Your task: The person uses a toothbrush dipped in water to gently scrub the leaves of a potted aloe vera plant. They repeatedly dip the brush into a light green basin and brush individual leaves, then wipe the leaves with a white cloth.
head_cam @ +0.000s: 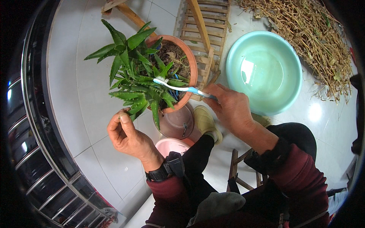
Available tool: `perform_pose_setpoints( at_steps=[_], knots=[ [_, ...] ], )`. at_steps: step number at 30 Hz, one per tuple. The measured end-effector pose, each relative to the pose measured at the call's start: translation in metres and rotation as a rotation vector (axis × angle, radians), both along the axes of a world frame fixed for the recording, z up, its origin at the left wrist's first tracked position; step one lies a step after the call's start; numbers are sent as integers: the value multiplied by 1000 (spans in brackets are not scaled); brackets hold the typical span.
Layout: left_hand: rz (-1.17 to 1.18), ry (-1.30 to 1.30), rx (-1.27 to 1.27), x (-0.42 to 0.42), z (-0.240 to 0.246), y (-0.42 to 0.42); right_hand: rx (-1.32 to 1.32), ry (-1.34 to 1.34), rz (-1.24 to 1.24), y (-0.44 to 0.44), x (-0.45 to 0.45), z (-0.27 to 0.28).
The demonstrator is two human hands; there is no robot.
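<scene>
A potted aloe plant [137, 67] with spiky green leaves leans over the left side of a round terracotta-coloured pot [194, 65] with soil in it. My left hand [128, 134] pinches the tip of a low aloe leaf [139, 108] between thumb and fingers. In my right hand [231, 108] is a blue and white toothbrush [182, 89], held by the end of its handle. Its bristle head lies over the leaves near the middle of the plant; whether it touches them I cannot tell. A light green basin [295, 65] holding water stands to the right.
Dried plant stalks [316, 42] are heaped at the upper right. A slatted wooden rack [218, 34] lies behind the pot. Below the pot are a translucent container [174, 122] and a pink basin [168, 145]. A black cabinet with metal rails [42, 148] curves along the left.
</scene>
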State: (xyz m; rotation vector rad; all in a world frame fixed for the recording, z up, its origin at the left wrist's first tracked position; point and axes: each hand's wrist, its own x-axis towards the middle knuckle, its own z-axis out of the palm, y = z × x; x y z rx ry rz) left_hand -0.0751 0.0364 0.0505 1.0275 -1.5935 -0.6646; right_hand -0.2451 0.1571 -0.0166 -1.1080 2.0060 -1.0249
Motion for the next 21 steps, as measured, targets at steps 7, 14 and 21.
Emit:
perform_pose_setpoints(
  at_steps=[7,14,21],
  knots=[
    [7,-14,4,0,2,0,-70,-796,-64,6,-11,10],
    [1,-12,-2,0,1,0,-7,-615,52,9,3,0],
    [13,-28,-4,3,1,-1,35,-351,56,5,6,-5]
  ],
)
